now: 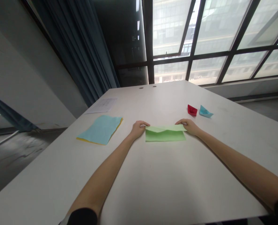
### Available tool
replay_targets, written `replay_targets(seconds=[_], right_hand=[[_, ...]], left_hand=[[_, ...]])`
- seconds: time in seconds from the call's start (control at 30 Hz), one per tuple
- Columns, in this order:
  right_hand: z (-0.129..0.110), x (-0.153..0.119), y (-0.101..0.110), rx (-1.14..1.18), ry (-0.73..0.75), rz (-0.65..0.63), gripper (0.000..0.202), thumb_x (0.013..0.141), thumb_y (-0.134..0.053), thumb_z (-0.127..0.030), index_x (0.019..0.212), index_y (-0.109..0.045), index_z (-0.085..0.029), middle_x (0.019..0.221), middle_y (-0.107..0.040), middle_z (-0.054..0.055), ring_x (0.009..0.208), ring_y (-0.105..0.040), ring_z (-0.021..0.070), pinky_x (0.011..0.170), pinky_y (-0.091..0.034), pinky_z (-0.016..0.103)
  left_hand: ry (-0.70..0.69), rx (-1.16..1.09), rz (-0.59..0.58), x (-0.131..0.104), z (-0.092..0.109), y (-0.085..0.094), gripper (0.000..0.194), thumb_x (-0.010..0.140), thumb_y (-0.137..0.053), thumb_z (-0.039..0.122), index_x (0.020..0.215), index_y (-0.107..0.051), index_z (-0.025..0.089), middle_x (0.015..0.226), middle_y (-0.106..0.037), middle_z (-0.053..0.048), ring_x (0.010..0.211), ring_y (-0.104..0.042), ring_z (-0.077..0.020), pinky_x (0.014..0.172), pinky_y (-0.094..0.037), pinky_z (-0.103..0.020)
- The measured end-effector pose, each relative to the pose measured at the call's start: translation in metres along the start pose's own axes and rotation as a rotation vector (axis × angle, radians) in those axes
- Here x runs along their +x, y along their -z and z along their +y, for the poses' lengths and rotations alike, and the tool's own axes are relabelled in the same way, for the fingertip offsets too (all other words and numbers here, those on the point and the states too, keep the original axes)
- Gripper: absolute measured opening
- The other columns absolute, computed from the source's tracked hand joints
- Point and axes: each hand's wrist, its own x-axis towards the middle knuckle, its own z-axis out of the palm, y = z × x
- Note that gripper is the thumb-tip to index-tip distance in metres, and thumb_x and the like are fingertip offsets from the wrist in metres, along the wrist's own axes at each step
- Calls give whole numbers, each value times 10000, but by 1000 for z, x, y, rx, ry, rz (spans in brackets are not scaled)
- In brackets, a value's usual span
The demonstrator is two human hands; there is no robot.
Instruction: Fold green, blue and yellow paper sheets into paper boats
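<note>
A light green sheet of paper (165,136) lies on the white table, folded lengthwise, its upper layer lifted and slightly wavy along the front edge. My left hand (139,128) pinches the paper's upper left corner between thumb and fingers. At the upper right corner, my right hand (188,125) grips the same paper in the same way. Both forearms reach in from the bottom of the view.
On the left lie blue sheets (102,127) over yellow ones, with a printed white page (101,105) behind. A red paper boat (192,110) and a blue paper boat (205,112) stand beyond my right hand. Windows and a dark curtain are behind the table (162,181).
</note>
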Motion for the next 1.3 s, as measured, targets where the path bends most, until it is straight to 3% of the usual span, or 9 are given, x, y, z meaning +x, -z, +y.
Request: replay_targets(seconds=[0.27,0.4,0.57,0.67,0.83,0.93,1.03,1.3], right_hand=[[6,4,1,-141,64,-95,388,689,-349,-111,850,-688,-212,990,-655,4,964,-559,185,923,-388,350],[-8,3,4,-237,73,-122,368,782,-330,-186,875,-685,-206,1004,-649,25,960,-553,184,907,-384,337],[-44,-3,4,-562,123,-131,365,834,-376,-427,927,-669,-230,1090,-608,63,1003,-515,252,892,-350,429],[-61,-7,-4,-624,186,-156,361,849,-368,-401,1030,-622,-220,1118,-592,74,1032,-502,250,905,-342,424],[-69,-14,-21,-566,244,-245,409,873,-326,-353,1181,-521,-167,1195,-550,104,1095,-483,228,937,-352,374],[-68,-16,-28,-518,269,-256,457,877,-310,-356,1256,-448,-141,1280,-477,128,1157,-439,237,973,-332,388],[-68,-17,-31,-508,279,-262,485,884,-274,-360,1299,-398,-142,1341,-408,128,1232,-356,261,1005,-290,439],[-61,-18,-32,-479,207,-350,548,892,-201,-442,1380,-239,-195,1428,-253,102,1298,-247,265,1031,-203,514]], left_hand=[[55,171,-52,-2,12,1,365,649,-393,79,780,-698,229,830,-679,19,898,-556,-158,895,-382,-295],[62,225,-46,-3,23,2,296,685,-423,134,769,-690,229,845,-675,4,943,-529,-182,908,-359,-342],[-66,440,-138,-5,45,1,249,755,-439,225,839,-672,243,849,-665,-25,981,-485,-227,922,-300,-454],[-171,590,-196,-9,62,-4,254,766,-428,203,872,-657,228,959,-642,-52,996,-478,-237,930,-274,-486],[-236,651,-254,-20,85,-17,314,838,-365,279,1051,-567,168,1123,-571,-102,1073,-466,-222,956,-301,-406],[-178,591,-299,-23,85,-24,485,869,-291,391,1281,-369,149,1369,-356,-122,1251,-309,-248,1008,-249,-439],[-114,538,-407,-24,78,-28,547,877,-224,419,1360,-233,162,1451,-184,-95,1323,-162,-262,1031,-180,-498],[-43,467,-534,-24,67,-26,650,851,-175,542,1397,-104,197,1469,-73,-58,1344,-45,-267,1041,-73,-543]])
